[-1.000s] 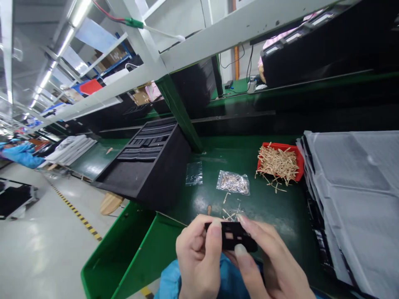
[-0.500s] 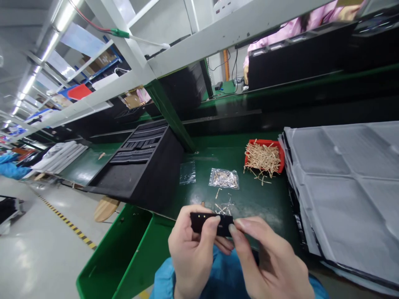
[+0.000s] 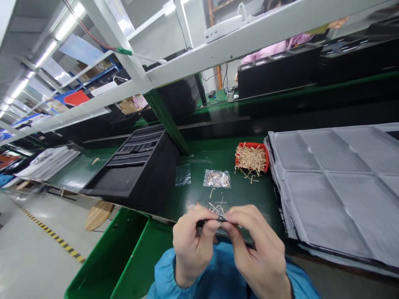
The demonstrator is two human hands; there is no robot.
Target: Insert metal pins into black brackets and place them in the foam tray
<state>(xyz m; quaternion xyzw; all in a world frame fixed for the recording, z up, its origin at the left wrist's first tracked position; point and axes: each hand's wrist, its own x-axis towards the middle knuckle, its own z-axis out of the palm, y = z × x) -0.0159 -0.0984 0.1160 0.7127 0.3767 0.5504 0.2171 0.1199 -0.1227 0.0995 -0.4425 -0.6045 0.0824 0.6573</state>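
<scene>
I have the dark piece (image 3: 202, 223) in front of my chest, above the near edge of the green bench (image 3: 258, 195), with both hands on it. My left hand (image 3: 190, 245) pinches one end between thumb and bent forefinger; my right hand (image 3: 261, 247) closes thumb and fingertips at the other end, beside a shiny bit (image 3: 221, 219) too small to make out. The piece is nearly edge-on to me and looks thin, so I judge it light and fairly stiff, likely smooth enough to twist if pinched unevenly. The ends or long edges seem the best hold, with light, even pressure, as a hard squeeze in the middle could bend it. The loose slender pieces (image 3: 215, 207) just beyond my fingers look light and easily scattered, best picked up singly by fingertip. The clear bag (image 3: 217, 179) of small parts looks soft and slippery, better gripped along its edge. I can read no brand, label or writing on the dark piece, the bag or the red bin (image 3: 267, 161).
</scene>
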